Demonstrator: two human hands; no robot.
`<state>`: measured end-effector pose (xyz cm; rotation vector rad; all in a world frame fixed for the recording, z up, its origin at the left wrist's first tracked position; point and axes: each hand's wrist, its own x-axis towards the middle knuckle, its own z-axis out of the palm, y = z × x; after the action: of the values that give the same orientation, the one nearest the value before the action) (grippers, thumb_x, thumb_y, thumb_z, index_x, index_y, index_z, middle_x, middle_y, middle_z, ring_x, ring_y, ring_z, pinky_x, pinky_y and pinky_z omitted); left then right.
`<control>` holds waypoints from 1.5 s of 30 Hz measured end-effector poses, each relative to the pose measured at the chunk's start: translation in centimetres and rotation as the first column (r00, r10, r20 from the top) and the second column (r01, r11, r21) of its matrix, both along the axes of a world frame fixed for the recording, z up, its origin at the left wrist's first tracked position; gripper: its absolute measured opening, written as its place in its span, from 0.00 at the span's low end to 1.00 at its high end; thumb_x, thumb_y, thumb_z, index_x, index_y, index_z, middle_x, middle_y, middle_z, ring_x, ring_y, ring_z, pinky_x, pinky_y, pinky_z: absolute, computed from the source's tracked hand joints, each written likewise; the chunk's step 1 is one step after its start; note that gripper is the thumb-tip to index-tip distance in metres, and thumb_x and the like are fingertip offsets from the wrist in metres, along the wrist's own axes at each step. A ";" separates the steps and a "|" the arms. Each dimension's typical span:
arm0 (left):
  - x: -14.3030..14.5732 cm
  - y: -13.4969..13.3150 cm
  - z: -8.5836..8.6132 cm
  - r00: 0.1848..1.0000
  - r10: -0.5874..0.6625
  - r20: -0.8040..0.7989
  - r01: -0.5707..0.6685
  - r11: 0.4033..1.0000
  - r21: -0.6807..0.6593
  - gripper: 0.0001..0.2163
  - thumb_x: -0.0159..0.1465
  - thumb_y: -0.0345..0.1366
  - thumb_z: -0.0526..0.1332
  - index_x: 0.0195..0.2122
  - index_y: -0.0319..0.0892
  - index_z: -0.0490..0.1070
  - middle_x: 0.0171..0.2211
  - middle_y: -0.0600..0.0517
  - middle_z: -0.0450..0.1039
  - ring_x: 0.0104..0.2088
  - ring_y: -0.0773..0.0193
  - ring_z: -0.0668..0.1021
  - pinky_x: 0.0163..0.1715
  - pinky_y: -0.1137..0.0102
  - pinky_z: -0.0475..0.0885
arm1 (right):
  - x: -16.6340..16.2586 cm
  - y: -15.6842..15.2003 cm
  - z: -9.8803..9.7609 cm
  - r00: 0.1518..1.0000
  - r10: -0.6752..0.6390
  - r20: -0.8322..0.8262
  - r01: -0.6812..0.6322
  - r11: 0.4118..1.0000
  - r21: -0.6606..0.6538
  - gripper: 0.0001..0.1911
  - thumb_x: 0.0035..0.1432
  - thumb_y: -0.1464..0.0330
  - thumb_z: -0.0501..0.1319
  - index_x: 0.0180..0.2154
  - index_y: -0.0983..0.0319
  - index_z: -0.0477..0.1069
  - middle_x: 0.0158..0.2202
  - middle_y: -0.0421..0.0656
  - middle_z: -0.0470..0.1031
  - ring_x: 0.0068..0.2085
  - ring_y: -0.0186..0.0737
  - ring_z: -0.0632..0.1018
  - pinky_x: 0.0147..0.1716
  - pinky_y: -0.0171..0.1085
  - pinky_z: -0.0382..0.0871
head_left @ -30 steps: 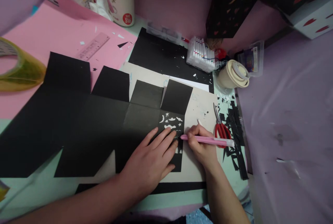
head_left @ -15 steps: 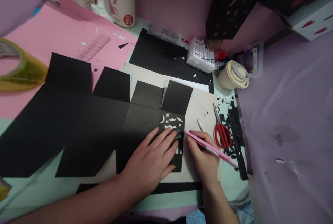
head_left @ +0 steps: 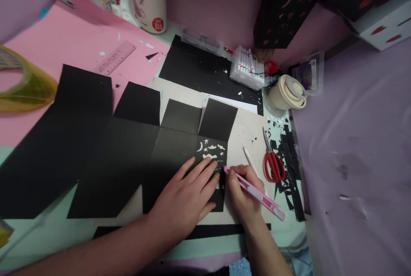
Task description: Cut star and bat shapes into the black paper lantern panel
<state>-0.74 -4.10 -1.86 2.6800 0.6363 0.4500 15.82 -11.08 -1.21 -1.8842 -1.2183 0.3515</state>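
The left hand (head_left: pixel 186 197) lies flat, fingers spread and apart, pressing down on the black card sheet (head_left: pixel 105 152), a wide cut-out with four flaps along its far edge that spreads over the counter (head_left: pixel 38 233) from the 9 o'clock side toward the middle. Its fingertips (head_left: pixel 213 173) rest on the rightmost panel, just below a cluster of small cut-out shapes (head_left: pixel 210 149): a crescent, stars and cloud-like forms showing pale through the black.

The right hand (head_left: pixel 245 190) is closed around a pink craft knife (head_left: pixel 253 192), fingers wrapped together on its barrel. The knife slants from the hand's 4 o'clock side up to its tip at 10 o'clock, and that tip touches the card's right edge just beside the left fingertips.

Under the card lies a beige board (head_left: pixel 247 132). At 3 o'clock of the right hand, red-handled scissors (head_left: pixel 272 162) lie on the board's edge, with a slim white stick (head_left: pixel 248 156) between them and the hand. Black paper scraps (head_left: pixel 290 160) are heaped just beyond the scissors. Toward 1 o'clock stand a cream tape roll (head_left: pixel 287 92) and a box of markers (head_left: pixel 250 68). At 10 o'clock a pink ruler (head_left: pixel 114 57) lies on pink paper (head_left: pixel 64 40), and a yellowish tape ring (head_left: pixel 25 83) sits at the far 9 o'clock edge
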 end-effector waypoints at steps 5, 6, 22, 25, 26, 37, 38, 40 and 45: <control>0.0 0.0 0.0 1.000 -0.001 0.003 0.001 1.000 0.005 0.20 0.67 0.48 0.57 0.55 0.42 0.68 0.62 0.48 0.65 0.65 0.57 0.62 0.66 0.60 0.44 | -0.1 0.2 0.1 1.000 0.001 -0.018 -0.001 1.000 -0.001 0.07 0.60 0.70 0.60 0.29 0.59 0.69 0.25 0.39 0.75 0.27 0.35 0.76 0.27 0.33 0.70; 0.0 0.0 0.0 1.000 -0.002 0.002 0.002 1.000 0.004 0.20 0.67 0.48 0.57 0.56 0.42 0.68 0.62 0.48 0.65 0.65 0.57 0.62 0.66 0.60 0.44 | -0.1 0.2 0.2 1.000 0.001 -0.017 -0.001 1.000 -0.002 0.07 0.60 0.71 0.60 0.29 0.60 0.69 0.24 0.39 0.74 0.26 0.35 0.75 0.27 0.33 0.69; 0.0 0.0 0.0 1.000 0.004 0.007 -0.004 1.000 0.007 0.19 0.68 0.48 0.56 0.55 0.42 0.69 0.62 0.48 0.66 0.64 0.58 0.63 0.66 0.60 0.46 | -0.3 0.3 0.2 1.000 -0.027 -0.016 0.026 0.999 -0.038 0.07 0.60 0.69 0.60 0.28 0.60 0.70 0.24 0.39 0.75 0.26 0.35 0.75 0.25 0.33 0.68; 0.0 0.0 0.0 1.000 0.002 0.010 -0.003 1.000 0.004 0.20 0.67 0.48 0.57 0.55 0.42 0.69 0.62 0.48 0.65 0.65 0.57 0.62 0.66 0.60 0.45 | -0.3 0.3 0.3 1.000 -0.025 -0.015 0.024 0.999 -0.041 0.08 0.60 0.69 0.60 0.28 0.60 0.69 0.24 0.39 0.74 0.25 0.34 0.74 0.25 0.33 0.68; 0.0 0.0 0.0 1.000 0.001 0.011 -0.002 1.000 0.003 0.20 0.67 0.48 0.57 0.55 0.42 0.69 0.62 0.48 0.65 0.65 0.57 0.62 0.66 0.60 0.45 | -0.3 0.3 0.3 1.000 -0.023 -0.014 0.022 0.999 -0.042 0.08 0.60 0.69 0.60 0.27 0.60 0.69 0.23 0.38 0.74 0.25 0.34 0.74 0.25 0.33 0.68; 0.0 0.0 0.0 1.000 -0.005 0.005 0.005 1.000 0.000 0.20 0.66 0.47 0.59 0.55 0.42 0.68 0.62 0.48 0.65 0.65 0.57 0.62 0.66 0.60 0.44 | -0.4 0.3 0.4 0.999 -0.017 -0.028 0.016 1.000 -0.020 0.08 0.60 0.71 0.59 0.27 0.60 0.69 0.22 0.37 0.73 0.24 0.33 0.73 0.25 0.32 0.67; 0.0 0.0 0.0 1.000 -0.005 0.003 0.005 1.000 -0.001 0.20 0.66 0.48 0.59 0.55 0.42 0.68 0.62 0.49 0.65 0.64 0.57 0.62 0.66 0.60 0.43 | -0.4 0.3 0.4 1.000 -0.013 -0.024 0.012 1.000 -0.021 0.08 0.60 0.71 0.60 0.27 0.60 0.68 0.22 0.37 0.72 0.24 0.33 0.73 0.25 0.32 0.66; 0.0 0.0 0.0 1.000 -0.005 0.000 0.005 1.000 -0.003 0.21 0.66 0.48 0.59 0.55 0.42 0.68 0.62 0.49 0.65 0.65 0.57 0.62 0.66 0.60 0.44 | -0.4 0.3 0.3 1.000 -0.002 -0.023 0.001 1.000 -0.023 0.09 0.60 0.71 0.60 0.26 0.60 0.67 0.22 0.36 0.72 0.24 0.32 0.72 0.25 0.31 0.66; 0.0 0.1 0.0 1.000 0.000 -0.002 0.000 1.000 0.001 0.20 0.67 0.47 0.58 0.55 0.43 0.68 0.62 0.49 0.65 0.65 0.58 0.62 0.65 0.60 0.44 | -0.3 0.2 0.2 0.998 -0.013 -0.055 0.012 0.999 -0.030 0.08 0.59 0.71 0.59 0.26 0.60 0.68 0.22 0.36 0.73 0.25 0.33 0.73 0.27 0.32 0.66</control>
<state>-0.70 -4.02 -1.89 2.6819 0.6376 0.4474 15.51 -10.89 -1.04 -1.8944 -1.1701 0.4142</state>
